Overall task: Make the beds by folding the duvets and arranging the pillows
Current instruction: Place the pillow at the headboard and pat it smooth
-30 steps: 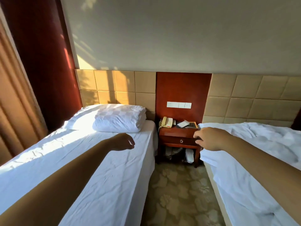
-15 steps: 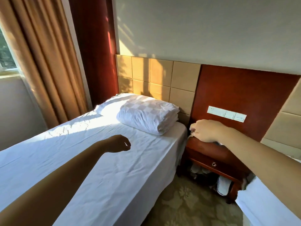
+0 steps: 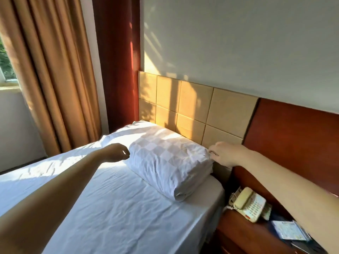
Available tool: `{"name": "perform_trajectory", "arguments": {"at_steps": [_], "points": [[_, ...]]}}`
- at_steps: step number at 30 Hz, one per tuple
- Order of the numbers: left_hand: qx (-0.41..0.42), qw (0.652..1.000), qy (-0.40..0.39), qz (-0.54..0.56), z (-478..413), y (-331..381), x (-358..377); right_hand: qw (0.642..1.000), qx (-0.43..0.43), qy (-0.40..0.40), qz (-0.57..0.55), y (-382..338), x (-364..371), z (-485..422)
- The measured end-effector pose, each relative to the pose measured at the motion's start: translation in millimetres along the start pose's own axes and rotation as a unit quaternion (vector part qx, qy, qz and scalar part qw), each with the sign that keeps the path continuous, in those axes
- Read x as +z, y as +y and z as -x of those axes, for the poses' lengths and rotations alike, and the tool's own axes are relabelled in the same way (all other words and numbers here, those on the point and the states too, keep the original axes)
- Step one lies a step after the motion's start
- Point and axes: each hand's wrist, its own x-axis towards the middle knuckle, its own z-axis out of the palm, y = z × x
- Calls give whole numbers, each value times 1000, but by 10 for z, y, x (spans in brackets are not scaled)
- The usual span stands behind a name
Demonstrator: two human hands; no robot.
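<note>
Duvet (image 3: pixel 170 162), folded, long axis along headboard (image 3: pixel 194 107)

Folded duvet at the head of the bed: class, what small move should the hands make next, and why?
Probably close both hands on the ends of the folded duvet. The left hand hovers beside its left end, loosely curled, holding nothing; the right hand reaches its right corner by the headboard, grip unclear. They flank it, so a grasp seems next.
</note>
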Motion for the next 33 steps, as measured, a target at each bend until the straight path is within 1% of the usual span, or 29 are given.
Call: {"name": "perform_trajectory", "arguments": {"at_steps": [3,7,10,12,14,17,18,21,22,24,25,26,28,31,33], "points": [[-20,1000,0,-2,-686,121,-24,1000,-3,4,-31,446,50,-716],[-73,997,35,-3,-1658,97,126,998,-24,-8,-57,855,298,-1815],[-131,990,56,2,-2384,7,318,995,-49,-31,-75,1096,575,-2858],[-169,984,59,2,-2898,-113,449,994,-76,-43,-73,1215,722,-3643],[-215,975,53,26,-3397,-235,579,991,-103,-57,-60,1271,826,-4447],[-273,962,5,32,-4100,-414,737,984,-158,-84,-3,1148,973,-5477],[-292,956,7,24,-4339,-469,785,980,-182,-80,22,1076,1025,-5803],[-320,945,62,-17,-5104,-632,981,965,-240,-82,62,805,1219,-6752],[-322,943,74,-26,-5390,-690,1061,964,-253,-64,60,694,1311,-7048],[-330,941,75,-26,-5969,-822,1275,959,-282,11,35,475,1497,-7567],[-337,939,69,-12,-6243,-886,1410,959,-282,43,-3,376,1614,-7816],[-343,937,63,5,-6488,-937,1550,961,-275,31,-21,273,1726,-8043],[-357,930,76,31,-6860,-1026,1847,961,-275,-1,-12,83,1982,-8446],[-398,911,102,38,-7167,-1157,2219,961,-273,22,33,-117,2359,-8968],[-423,901,80,51,-7273,-1236,2484,961,-276,28,13,-140,2760,-9239]]}}
